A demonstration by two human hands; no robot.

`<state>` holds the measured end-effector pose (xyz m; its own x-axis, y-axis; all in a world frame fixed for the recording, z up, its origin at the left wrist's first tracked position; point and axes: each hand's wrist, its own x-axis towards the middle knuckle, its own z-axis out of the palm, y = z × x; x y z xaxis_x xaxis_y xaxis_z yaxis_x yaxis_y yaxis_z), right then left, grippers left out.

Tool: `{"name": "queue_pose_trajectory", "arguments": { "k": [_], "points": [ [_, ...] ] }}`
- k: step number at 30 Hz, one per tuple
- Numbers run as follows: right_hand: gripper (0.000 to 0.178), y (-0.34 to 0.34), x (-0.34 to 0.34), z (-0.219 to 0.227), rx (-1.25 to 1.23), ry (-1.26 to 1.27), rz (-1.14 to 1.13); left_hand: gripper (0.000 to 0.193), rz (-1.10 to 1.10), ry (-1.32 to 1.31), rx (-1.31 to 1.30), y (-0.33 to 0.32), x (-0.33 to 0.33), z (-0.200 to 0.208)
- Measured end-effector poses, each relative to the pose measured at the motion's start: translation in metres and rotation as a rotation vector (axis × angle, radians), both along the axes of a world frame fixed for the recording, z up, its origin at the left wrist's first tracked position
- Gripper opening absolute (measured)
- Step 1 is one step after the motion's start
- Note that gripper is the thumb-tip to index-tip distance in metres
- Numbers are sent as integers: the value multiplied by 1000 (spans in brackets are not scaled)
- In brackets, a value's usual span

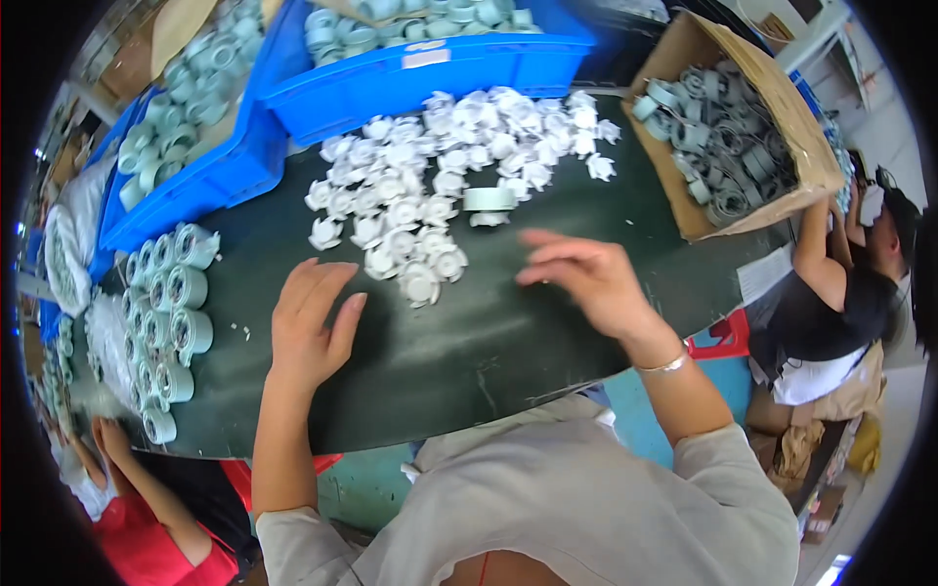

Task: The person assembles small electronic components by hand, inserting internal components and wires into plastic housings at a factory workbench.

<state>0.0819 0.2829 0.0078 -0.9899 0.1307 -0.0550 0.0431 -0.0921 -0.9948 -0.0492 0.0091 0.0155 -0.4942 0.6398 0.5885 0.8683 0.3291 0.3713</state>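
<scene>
With fingers parted and holding nothing, the left hand and right hand are hovering over the dark green tabletop, flanking the near end of the white pronged plastic caps, where a pale green ring is lying.

Green table, white pieces, mint rings, carton
</scene>
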Motion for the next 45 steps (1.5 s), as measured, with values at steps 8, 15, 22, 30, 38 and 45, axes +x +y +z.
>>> {"name": "queue_pose_trajectory", "arguments": {
  "k": [8, 15, 22, 30, 38, 45],
  "points": [
    [22, 140, 29, -11, 895, 157, -666, 32, -145, 124, -211, 149, -10, 3],
    [15, 141, -19, 21, 988, 299, -711, 31, -231, 99, -282, 157, -11, -12],
    [59, 28, -15, 0, -600, -121, 371, 35, -573, -584, 53, 140, 16, 23],
    [66, 45, -5, 9, -519, 78, -150, 31, -213, -152, 197, 167, -75, 46],
    [68, 66, -11, 0, -1053, 81, -297, 36, 103, 82, -430, 292, -269, 68],
    [61, 72, -6, -2, -941, 57, -387, 66, -37, -65, -640, 318, -312, 49]
  ]
}}
